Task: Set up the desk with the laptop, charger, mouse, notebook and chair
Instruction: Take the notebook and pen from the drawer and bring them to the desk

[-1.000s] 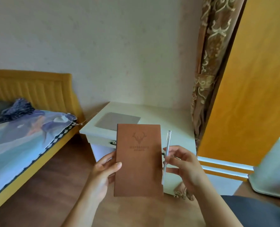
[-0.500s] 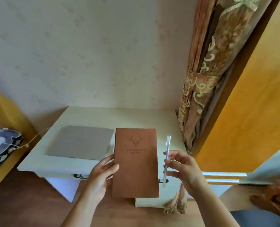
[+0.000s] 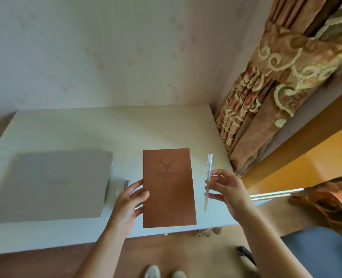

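My left hand (image 3: 130, 201) grips the left edge of a brown notebook (image 3: 169, 187) with a deer-head emblem, held flat above the front right part of the white desk (image 3: 106, 129). A clear pen (image 3: 208, 181) stands nearly upright in my right hand (image 3: 226, 191), just right of the notebook. A closed grey laptop (image 3: 50, 183) lies on the left half of the desk. Between the laptop and my left hand a small pale object (image 3: 123, 185) shows partly; I cannot tell what it is.
A patterned brown curtain (image 3: 266, 93) hangs at the desk's right end, against a yellow wooden panel (image 3: 306, 159). A chair with a blue seat (image 3: 316, 251) and carved wooden frame (image 3: 330, 201) stands at lower right. My shoes (image 3: 164, 271) are on the wooden floor.
The view has come closer to the desk and tilted down; the bed has left the view. Notebook and pen are now over the desk top, and my hands hold them as before.
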